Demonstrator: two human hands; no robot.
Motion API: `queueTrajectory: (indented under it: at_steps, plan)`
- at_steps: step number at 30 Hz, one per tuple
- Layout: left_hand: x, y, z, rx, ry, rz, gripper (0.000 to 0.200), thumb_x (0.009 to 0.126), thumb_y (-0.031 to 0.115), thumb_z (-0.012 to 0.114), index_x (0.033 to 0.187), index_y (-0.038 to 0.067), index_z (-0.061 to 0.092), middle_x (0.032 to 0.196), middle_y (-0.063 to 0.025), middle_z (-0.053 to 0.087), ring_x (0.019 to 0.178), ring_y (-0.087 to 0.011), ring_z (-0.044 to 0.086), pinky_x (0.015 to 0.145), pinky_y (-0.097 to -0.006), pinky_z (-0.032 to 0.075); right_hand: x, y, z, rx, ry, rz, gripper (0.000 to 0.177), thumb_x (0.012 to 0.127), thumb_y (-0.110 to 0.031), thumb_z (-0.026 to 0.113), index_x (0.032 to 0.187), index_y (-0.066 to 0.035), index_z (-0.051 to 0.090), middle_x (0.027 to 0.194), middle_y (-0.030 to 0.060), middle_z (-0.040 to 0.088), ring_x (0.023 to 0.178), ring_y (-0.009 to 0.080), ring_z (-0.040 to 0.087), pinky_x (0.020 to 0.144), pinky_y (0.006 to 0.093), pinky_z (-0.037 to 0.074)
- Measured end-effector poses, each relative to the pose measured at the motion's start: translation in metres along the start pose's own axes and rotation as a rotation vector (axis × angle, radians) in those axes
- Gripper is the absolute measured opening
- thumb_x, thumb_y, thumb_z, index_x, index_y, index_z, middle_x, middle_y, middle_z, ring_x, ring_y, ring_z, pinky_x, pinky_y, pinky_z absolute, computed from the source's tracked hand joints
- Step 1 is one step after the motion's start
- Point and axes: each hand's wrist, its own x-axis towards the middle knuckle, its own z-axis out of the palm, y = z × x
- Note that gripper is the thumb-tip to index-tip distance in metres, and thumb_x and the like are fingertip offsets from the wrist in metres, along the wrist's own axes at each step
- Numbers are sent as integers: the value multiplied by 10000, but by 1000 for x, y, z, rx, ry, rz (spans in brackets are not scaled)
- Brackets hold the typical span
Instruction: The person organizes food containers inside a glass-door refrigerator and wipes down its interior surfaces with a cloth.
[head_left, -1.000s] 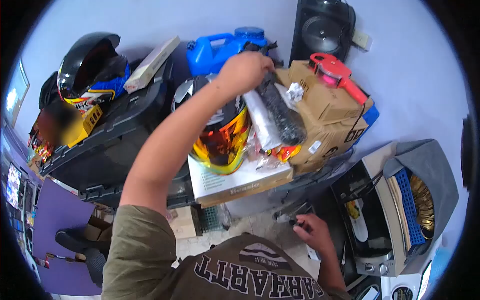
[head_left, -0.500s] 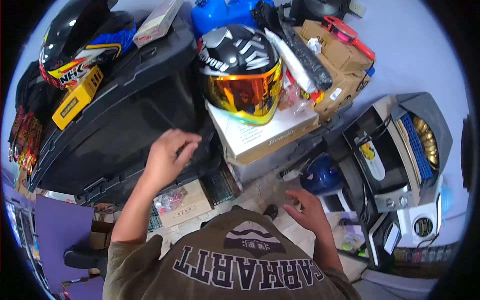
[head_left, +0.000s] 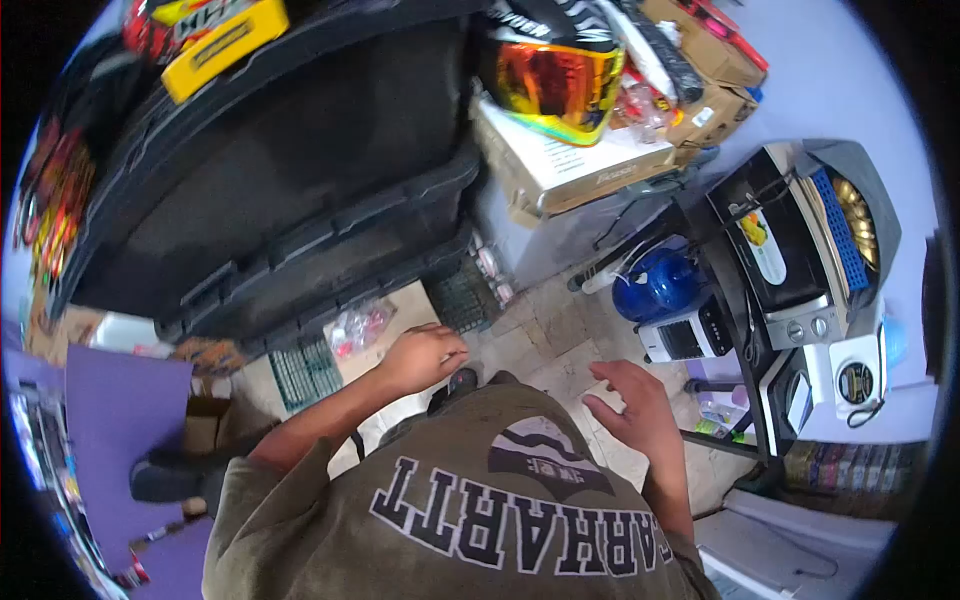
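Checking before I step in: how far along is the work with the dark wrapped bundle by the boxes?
The dark wrapped bundle already looks set down, next to the cardboard box. Nothing looks in hand: left hand and right hand both appear empty, away from it. No step on it looks left, though its far end is out of view.

Large outlined capitals reading "CARHARTT" run upside down across the chest of the brown shirt (head_left: 440, 545), and the small lettering in the dark emblem (head_left: 550, 468) above them is too blurred to read surely. The print on the yellow box (head_left: 225, 48), the white-topped carton (head_left: 615, 180) and the orange-visored helmet (head_left: 555, 80) shows as well, but none of it is sharp enough to spell out.
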Motion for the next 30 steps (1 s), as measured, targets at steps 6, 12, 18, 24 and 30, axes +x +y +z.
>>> queueTrajectory:
  at_steps: [6, 12, 18, 24, 30]
  plan:
    - [-47, 43, 67, -108, -8, -11, 157, 809, 216, 570, 869, 81, 624, 849, -89, 620, 831, -287, 584, 736, -385, 468, -91, -6, -4, -1, 34, 227, 404, 666, -103, 723, 1044, -56, 586, 875, 79, 615, 665, 184, 565, 543, 285, 454]
    - [-102, 94, 134, -198, -106, -60, 175, 823, 212, 542, 885, 65, 614, 847, -109, 607, 850, -286, 580, 744, -380, 466, -196, -6, 10, 17, 0, 359, 396, 670, -78, 703, 1048, -55, 585, 871, 64, 605, 664, 159, 540, 529, 268, 425]
    - [-153, 121, 166, -106, -246, -19, 186, 831, 232, 535, 903, 81, 617, 918, -98, 617, 868, -284, 580, 765, -379, 466, -261, -21, 37, 164, -127, 326, 434, 670, -94, 710, 1079, -61, 566, 867, 70, 605, 690, 163, 552, 542, 274, 438]
    - [-166, 140, 145, -90, -287, -71, 190, 820, 247, 543, 914, 100, 618, 933, -83, 619, 898, -293, 573, 796, -392, 455, -259, -29, 23, 30, -82, 282, 373, 695, -134, 714, 1030, -41, 578, 908, 130, 616, 744, 263, 602, 630, 332, 501]
    - [-173, 143, 138, -55, -239, -34, 182, 813, 239, 551, 917, 108, 621, 929, -91, 619, 894, -293, 575, 796, -385, 458, -255, -39, 35, 77, -107, 245, 388, 698, -157, 712, 1045, -49, 577, 914, 125, 613, 782, 270, 605, 656, 345, 500]
